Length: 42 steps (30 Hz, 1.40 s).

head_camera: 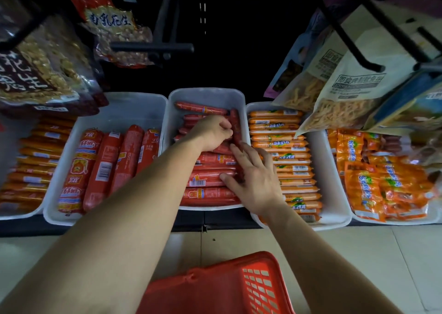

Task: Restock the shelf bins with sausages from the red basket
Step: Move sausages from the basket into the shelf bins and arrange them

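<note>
Both hands reach into the middle white bin (205,93), which holds several red sausages (205,195) lying crosswise. My left hand (211,132) is curled around a red sausage (235,124) that stands lengthwise along the bin's right wall. My right hand (253,182) lies flat with fingers spread on the stacked red sausages, its fingertips touching the near end of that same lengthwise sausage. The red basket (222,287) sits on the floor at the bottom of the view; its contents are out of view.
A bin of thick red sausages (105,165) is left of the middle one, a bin of orange sausages (284,155) is right of it, and more orange packs fill the outer bins (382,182). Snack bags (346,81) hang from black hooks above, overhanging the right and left bins.
</note>
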Available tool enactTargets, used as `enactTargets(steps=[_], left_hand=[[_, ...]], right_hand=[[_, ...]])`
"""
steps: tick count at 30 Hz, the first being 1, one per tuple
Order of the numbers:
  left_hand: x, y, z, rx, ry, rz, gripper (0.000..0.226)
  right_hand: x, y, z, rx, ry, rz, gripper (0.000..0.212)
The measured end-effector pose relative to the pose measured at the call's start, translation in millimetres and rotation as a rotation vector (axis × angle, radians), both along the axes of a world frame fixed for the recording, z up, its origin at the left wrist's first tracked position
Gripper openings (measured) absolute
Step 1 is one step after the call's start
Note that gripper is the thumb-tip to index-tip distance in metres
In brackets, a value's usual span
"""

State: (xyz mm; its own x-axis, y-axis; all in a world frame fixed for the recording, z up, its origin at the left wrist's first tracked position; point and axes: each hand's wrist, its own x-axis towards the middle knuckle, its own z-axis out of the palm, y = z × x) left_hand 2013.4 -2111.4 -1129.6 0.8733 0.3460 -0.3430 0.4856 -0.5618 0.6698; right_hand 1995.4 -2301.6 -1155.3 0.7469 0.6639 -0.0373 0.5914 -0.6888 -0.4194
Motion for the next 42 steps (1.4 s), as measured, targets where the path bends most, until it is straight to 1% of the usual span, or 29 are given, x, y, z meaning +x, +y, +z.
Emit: enactTargets(steps=[2, 6, 8, 10, 12, 13, 14, 17, 18, 19, 21, 23, 24, 25, 27, 30, 32, 34, 36, 38, 40, 42], left_hand=[[6.2, -3.6, -4.1, 0.001, 0.037, -0.017, 0.033], [14.2, -14.3, -9.3, 0.179, 0.164, -0.144, 0.041], [14.7, -14.6, -14.4, 0.157, 0.147, -0.125, 0.048], [14.0, -14.1, -19.0, 0.115, 0.116, -0.069, 0.061], [13.6, -14.6, -20.1, 0.087, 0.086, -0.011, 0.068], [13.6, -14.6, -18.9, 0.075, 0.077, 0.007, 0.067], [13.4, -15.1, -16.7, 0.055, 0.059, 0.024, 0.060], [11.1, -13.3, -10.4, -0.052, -0.050, 0.121, 0.022], [8.5, -11.9, -8.1, -0.085, -0.093, 0.164, 0.013], [5.1, -9.2, -5.8, -0.124, -0.138, 0.207, 0.010], [-3.2, -0.4, -1.6, -0.250, -0.208, 0.279, 0.022], [-16.2, 13.2, 4.2, -0.301, -0.237, 0.300, 0.028], [-24.2, 21.2, 7.4, -0.267, -0.232, 0.292, 0.028], [-33.1, 29.1, 10.5, -0.188, -0.209, 0.269, 0.026], [-52.9, 44.1, 13.3, 0.035, -0.143, 0.209, 0.021], [-76.6, 54.0, 13.3, 0.281, -0.064, 0.110, 0.025], [-86.2, 48.4, 12.9, 0.348, -0.068, 0.053, 0.036], [-96.4, 35.8, 15.1, 0.323, -0.081, 0.006, 0.046], [-111.9, 22.4, 12.6, 0.328, -0.065, -0.090, 0.054], [-130.1, 13.2, 4.8, 0.482, 0.014, -0.261, 0.063], [-143.3, 12.9, -2.2, 0.660, 0.114, -0.412, 0.069], [-140.9, 21.7, -5.6, 0.742, 0.140, -0.476, 0.071]], right_hand=[[-0.2, 0.7, -1.7, 0.009, -0.017, -0.007, 0.077], [-4.2, 0.1, -4.9, 0.034, -0.063, -0.060, 0.079], [-6.9, 0.3, -7.5, 0.062, -0.066, -0.078, 0.078], [-6.6, 0.1, -10.4, 0.074, -0.058, -0.086, 0.077], [-6.1, -0.6, -12.1, 0.072, -0.052, -0.080, 0.076], [-5.8, -0.8, -12.4, 0.070, -0.053, -0.075, 0.076], [-5.2, -1.1, -12.8, 0.070, -0.055, -0.071, 0.076], [-4.9, -1.5, -13.4, 0.093, -0.054, -0.066, 0.075], [-5.3, -1.5, -12.7, 0.095, -0.056, -0.063, 0.074], [-5.9, -1.4, -11.8, 0.089, -0.057, -0.061, 0.074], [-6.2, -1.3, -9.3, 0.067, -0.054, -0.060, 0.074], [-6.5, -1.3, -7.2, 0.040, -0.054, -0.053, 0.074], [-6.4, -0.9, -5.5, 0.023, -0.053, -0.048, 0.074], [-6.6, -0.5, -3.4, 0.001, -0.048, -0.045, 0.074], [-6.7, 0.9, 0.7, -0.053, -0.045, -0.036, 0.072], [-6.8, 2.4, 8.5, -0.135, -0.069, -0.025, 0.071], [-10.4, 4.2, 15.0, -0.140, -0.109, 0.004, 0.067], [-15.4, 7.2, 18.3, -0.154, -0.153, 0.076, 0.061], [-18.4, 11.8, 19.0, -0.237, -0.116, 0.189, 0.064], [-16.7, 17.4, 18.0, -0.368, -0.056, 0.251, 0.064], [-9.2, 25.8, 20.0, -0.452, -0.049, 0.254, 0.062], [1.6, 35.3, 22.4, -0.491, -0.060, 0.250, 0.062]])
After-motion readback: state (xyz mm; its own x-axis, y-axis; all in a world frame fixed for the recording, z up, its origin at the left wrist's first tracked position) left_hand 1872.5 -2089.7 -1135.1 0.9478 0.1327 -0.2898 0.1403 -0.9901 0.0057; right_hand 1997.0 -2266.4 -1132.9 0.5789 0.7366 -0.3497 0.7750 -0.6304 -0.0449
